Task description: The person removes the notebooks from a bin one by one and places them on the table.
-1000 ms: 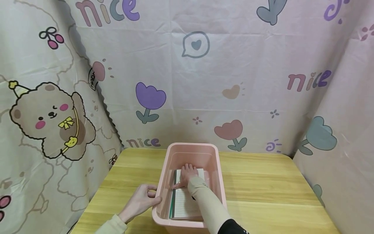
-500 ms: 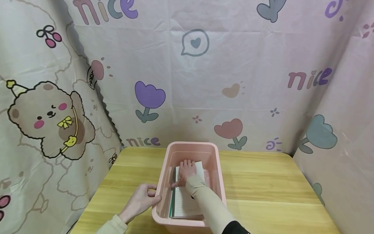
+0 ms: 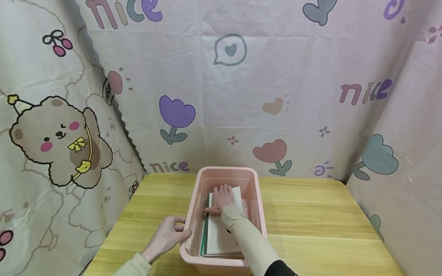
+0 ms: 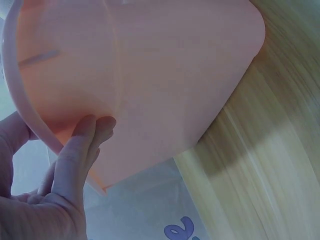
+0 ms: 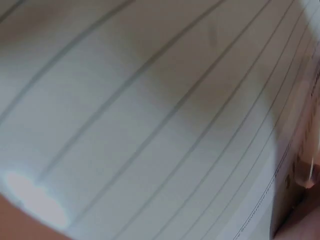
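Observation:
A pink plastic bin (image 3: pixel 228 173) stands on the wooden table, with a lined notebook (image 3: pixel 219 237) lying inside it, page upward. My left hand (image 3: pixel 166 234) grips the bin's left rim, thumb over the top and fingers against the outer wall (image 4: pixel 160 90). Reaching into the bin, my right hand (image 3: pixel 222 197) holds the notebook near its far end, fingers at the far edge and thumb out at the left edge. Close up in the right wrist view, the lined page (image 5: pixel 150 120) looks curved; most of that hand is out of that view.
Dark and green edges (image 3: pixel 203 239) show along the notebook's left side, perhaps other books beneath. The wooden table (image 3: pixel 310 214) extends on both sides of the bin. Printed cloth (image 3: pixel 228 96) hangs behind and at both sides.
The notebook's far end has shifted up and away toward the bin's far wall, together with my right hand. My left hand keeps its grip on the rim.

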A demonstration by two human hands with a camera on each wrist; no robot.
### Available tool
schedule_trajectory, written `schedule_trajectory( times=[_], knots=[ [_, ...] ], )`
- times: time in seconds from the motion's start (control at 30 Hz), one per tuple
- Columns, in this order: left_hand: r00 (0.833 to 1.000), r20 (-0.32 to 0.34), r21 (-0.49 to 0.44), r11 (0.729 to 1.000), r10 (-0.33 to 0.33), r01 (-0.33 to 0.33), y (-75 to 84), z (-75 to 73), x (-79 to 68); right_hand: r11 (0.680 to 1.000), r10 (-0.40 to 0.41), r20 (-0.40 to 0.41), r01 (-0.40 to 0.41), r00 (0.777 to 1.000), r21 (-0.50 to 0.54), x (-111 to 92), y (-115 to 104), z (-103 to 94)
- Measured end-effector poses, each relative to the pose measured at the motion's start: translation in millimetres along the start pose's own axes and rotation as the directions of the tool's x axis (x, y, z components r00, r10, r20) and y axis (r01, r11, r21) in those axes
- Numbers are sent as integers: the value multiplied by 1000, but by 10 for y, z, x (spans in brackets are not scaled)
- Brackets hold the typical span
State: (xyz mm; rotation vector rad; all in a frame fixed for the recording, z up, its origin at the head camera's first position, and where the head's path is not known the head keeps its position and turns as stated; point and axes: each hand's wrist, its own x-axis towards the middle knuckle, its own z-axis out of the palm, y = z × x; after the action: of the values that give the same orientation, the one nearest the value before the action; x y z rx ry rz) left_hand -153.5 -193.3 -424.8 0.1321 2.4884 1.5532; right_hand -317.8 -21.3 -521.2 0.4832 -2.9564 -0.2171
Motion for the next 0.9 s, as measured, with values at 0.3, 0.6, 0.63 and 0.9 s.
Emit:
schedule_trajectory(
  times=[0.3,0.6,0.63,0.9],
  knots=[
    [995,-80,-72,996,-63,58,6,73,-19,998,30,-8,-29,1000,53,37,20,-103],
    [988,-118,-210,975,-96,70,-43,113,-30,999,-1,-70,3,998,38,62,30,-286],
    [988,-119,-210,975,-94,67,-46,111,-31,1000,-6,-77,8,997,30,68,31,-311],
    [981,-154,-188,978,-116,86,-47,86,-64,999,-30,-61,33,998,41,136,38,-637]
  ],
)
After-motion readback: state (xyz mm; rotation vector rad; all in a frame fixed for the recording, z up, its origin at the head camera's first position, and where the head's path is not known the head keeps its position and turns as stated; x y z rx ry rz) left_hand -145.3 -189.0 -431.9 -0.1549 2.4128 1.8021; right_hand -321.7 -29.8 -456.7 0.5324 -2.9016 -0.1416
